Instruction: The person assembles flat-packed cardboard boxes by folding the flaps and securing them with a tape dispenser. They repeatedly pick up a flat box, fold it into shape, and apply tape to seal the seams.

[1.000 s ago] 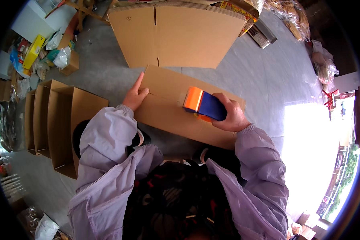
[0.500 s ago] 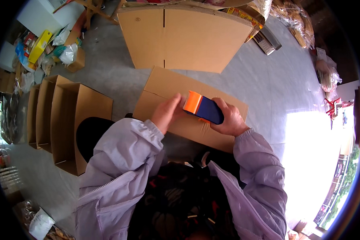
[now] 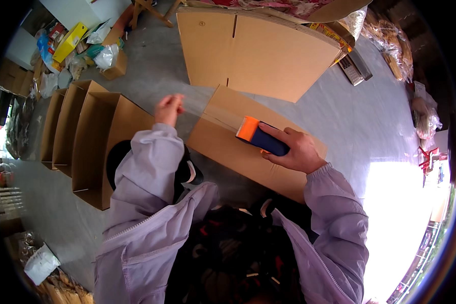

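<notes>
Right-hand grip: the right hand is wrapping closely around the rear of the tape dispenser, thumb on the near side, fingers along the far side.
Left-hand grip: the left hand is curling its fingers together, pinching the end of a clear tape strip, its edges blurred.
Dispenser place: it is sitting in the right palm, its front jutting past the fingertips, over the cardboard box; whether it is touching the box I cannot tell.
Dispenser direction: its orange front is pointing up-left toward the left hand, its long axis sloping down-right, roughly along the box's length.
Tape line: the strip is stretching between dispenser and left hand, which is hovering beyond the box's left end.
Open cartons: they are standing in a row at left.
Flat cardboard: it is standing beyond the box.
</notes>
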The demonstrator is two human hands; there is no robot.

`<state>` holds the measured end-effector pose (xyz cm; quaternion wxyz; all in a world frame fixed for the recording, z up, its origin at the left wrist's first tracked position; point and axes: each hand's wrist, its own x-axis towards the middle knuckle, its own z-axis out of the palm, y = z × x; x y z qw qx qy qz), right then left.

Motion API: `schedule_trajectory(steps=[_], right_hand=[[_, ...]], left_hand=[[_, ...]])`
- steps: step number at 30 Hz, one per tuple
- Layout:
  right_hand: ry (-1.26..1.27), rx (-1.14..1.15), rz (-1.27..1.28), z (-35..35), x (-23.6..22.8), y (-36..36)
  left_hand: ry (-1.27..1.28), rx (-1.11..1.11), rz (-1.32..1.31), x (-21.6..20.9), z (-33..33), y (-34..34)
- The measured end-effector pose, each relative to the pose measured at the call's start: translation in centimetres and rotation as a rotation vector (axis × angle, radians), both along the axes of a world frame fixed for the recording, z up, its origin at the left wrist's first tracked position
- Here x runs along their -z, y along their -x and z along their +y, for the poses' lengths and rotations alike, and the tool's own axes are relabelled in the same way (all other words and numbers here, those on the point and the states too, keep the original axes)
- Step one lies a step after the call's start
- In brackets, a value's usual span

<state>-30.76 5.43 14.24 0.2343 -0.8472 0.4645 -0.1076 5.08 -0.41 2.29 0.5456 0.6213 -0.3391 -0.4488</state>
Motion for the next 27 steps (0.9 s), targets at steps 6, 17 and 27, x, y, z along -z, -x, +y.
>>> schedule_trajectory(steps=[6,17,27], right_hand=[[-0.057,-0.006,0.178,-1.7,-0.8,-4.0],[-0.073,-0.075,0.273,-3.8,0.2,-6.1],[-0.061,-0.044,0.246,-5.3,0.1,-6.0]], left_hand=[[-0.055,-0.046,0.037,4.5,-3.4,-4.5],[-0.304,0.374,-0.322,23.0,-3.5,0.2],[-0.425,0.681,0.042,7.2,-4.2,3.6]])
